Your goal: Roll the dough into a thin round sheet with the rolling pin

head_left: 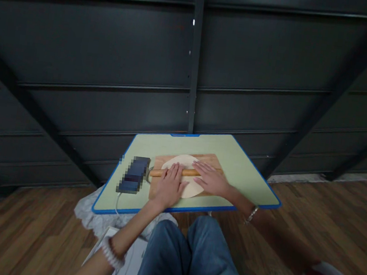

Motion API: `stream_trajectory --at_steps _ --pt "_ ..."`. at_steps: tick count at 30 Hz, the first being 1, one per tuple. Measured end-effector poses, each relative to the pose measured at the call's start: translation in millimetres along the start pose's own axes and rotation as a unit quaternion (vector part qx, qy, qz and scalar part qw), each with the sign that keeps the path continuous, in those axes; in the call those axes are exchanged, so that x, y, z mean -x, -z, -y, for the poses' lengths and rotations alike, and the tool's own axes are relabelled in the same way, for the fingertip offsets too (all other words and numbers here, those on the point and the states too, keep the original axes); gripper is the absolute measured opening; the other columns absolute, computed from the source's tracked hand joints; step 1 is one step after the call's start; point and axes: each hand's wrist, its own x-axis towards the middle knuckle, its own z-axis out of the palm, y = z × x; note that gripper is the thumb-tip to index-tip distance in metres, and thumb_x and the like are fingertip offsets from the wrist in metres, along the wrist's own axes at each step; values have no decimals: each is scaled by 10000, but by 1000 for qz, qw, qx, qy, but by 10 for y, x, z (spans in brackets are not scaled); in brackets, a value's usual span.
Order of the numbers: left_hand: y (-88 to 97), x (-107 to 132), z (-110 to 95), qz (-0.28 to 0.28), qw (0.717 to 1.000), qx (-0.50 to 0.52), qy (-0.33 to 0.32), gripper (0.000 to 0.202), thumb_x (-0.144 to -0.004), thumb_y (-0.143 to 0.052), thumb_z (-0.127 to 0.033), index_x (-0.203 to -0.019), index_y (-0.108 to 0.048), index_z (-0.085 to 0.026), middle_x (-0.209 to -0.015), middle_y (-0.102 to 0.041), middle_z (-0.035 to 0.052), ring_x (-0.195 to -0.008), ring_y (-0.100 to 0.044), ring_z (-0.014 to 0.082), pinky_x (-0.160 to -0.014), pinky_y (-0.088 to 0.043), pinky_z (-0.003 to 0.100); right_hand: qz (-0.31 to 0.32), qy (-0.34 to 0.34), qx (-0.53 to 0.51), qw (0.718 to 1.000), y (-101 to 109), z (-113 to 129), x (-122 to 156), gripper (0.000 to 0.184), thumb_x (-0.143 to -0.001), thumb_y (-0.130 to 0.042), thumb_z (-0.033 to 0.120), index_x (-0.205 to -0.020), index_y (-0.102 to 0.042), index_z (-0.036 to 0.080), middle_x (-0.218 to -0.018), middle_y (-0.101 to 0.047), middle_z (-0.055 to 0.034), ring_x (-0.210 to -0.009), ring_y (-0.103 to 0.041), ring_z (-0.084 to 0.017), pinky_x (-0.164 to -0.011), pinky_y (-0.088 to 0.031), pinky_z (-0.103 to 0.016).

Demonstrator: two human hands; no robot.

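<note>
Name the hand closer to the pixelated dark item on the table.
Left. The left hand is on the rolling pin, right of the dark item; the right hand is farther right along the rolling pin.

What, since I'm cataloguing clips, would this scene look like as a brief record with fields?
Left hand: palm down, fingers across the rolling pin
Right hand: palm down, fingers over the pin, nearer its other end
Under the pin: flat, pale round sheet, apparently dough
Base: wooden board on a pale green, blue-edged table
Left of board: dark object, pixelated
</note>
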Motion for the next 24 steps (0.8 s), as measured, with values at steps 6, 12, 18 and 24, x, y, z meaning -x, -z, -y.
stream_trajectory --at_steps 6,12,18,24 --pt "-38 -386 217 2 1000 21 0 614 -925 -255 -493 -1397 -291 -103 -1441 -369 146 -1332 -315 234 -1097 -217 380 43 -28 -8 999 44 -208 -391 706 -845 -472 592 -1377 -411 132 -1415 -420 -143 -1308 -376 -240 -1083 -276 -371" --pt "-71 -666 380 -2 998 43 -35 523 -940 -237 -477 -1310 -411 -150 -1352 -479 106 -1253 -414 202 -1064 -266 334 96 -80 -2 992 76 -386 -693 742 -799 -409 717 -1354 -449 227 -1428 -410 -102 -1279 -413 -275 -1038 -323 -408" --pt "-117 -982 558 51 997 59 -23 532 -955 -161 -463 -1322 -418 -175 -1363 -477 81 -1252 -425 192 -1040 -310 327 91 -58 -14 994 -26 -583 -914 633 -875 -358 638 -1330 -475 213 -1383 -478 -78 -1269 -426 -233 -1053 -295 -358" --pt "-115 -1221 641 106 993 48 -8 541 -948 -143 -486 -1218 -525 -216 -1278 -548 68 -1198 -469 209 -999 -355 367 74 -49 -12 996 -49 -683 -1091 533 -948 -329 484 -1365 -419 163 -1419 -431 -89 -1309 -364 -191 -1077 -244 -328"
